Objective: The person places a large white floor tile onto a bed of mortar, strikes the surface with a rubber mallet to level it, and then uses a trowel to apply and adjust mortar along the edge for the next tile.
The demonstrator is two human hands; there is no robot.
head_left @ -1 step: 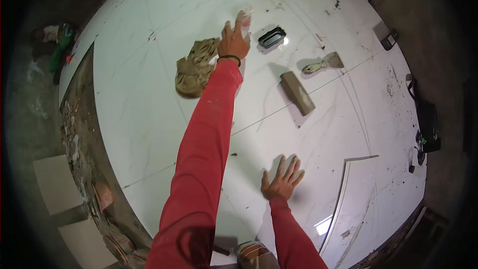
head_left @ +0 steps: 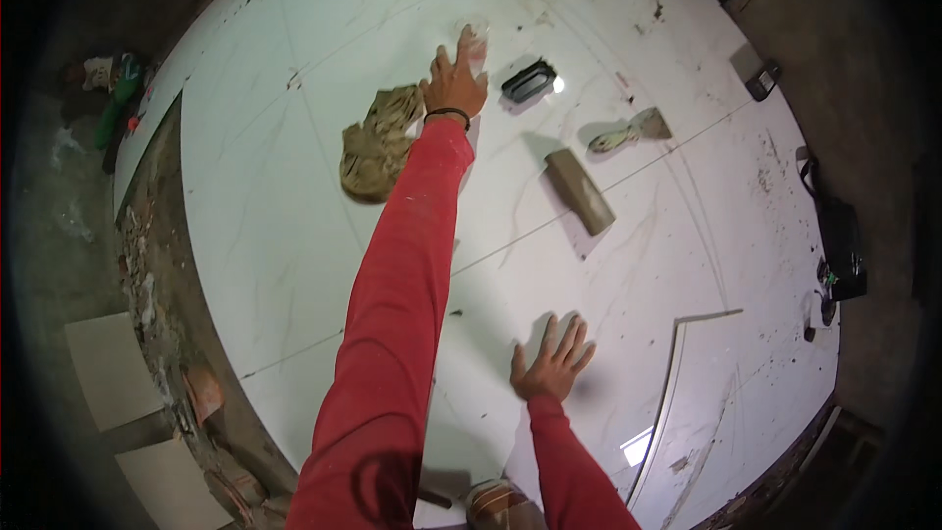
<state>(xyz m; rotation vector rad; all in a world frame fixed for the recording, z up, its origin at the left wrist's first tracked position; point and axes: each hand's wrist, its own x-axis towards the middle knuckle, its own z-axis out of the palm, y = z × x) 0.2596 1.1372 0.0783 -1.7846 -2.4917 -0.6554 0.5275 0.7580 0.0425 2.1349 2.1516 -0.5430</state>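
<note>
My left hand (head_left: 454, 86) reaches far out over the white tiled floor (head_left: 275, 265), palm down, a dark band at its wrist. Its fingers are stretched and apart. Right at its index finger and thumb is a small clear plastic thing (head_left: 475, 47) with a reddish tint; I cannot tell whether they grip it. A crumpled olive-brown cloth (head_left: 378, 152) lies just left of that wrist. Nearer to me, my right hand (head_left: 551, 368) rests flat on the tile with its fingers spread and nothing in them.
Right of my left hand lie a black oblong handle-like tool (head_left: 529, 81), a brown block (head_left: 579, 191) and a scraper (head_left: 630, 132). A black device (head_left: 762, 81) stands farther right. A cut tile piece (head_left: 702, 383) lies at near right. Rubble (head_left: 203, 393) lines the left edge.
The whole view has shifted slightly, so the floor items sit a little lower and more to the left. Both hands keep nearly the same pose.
</note>
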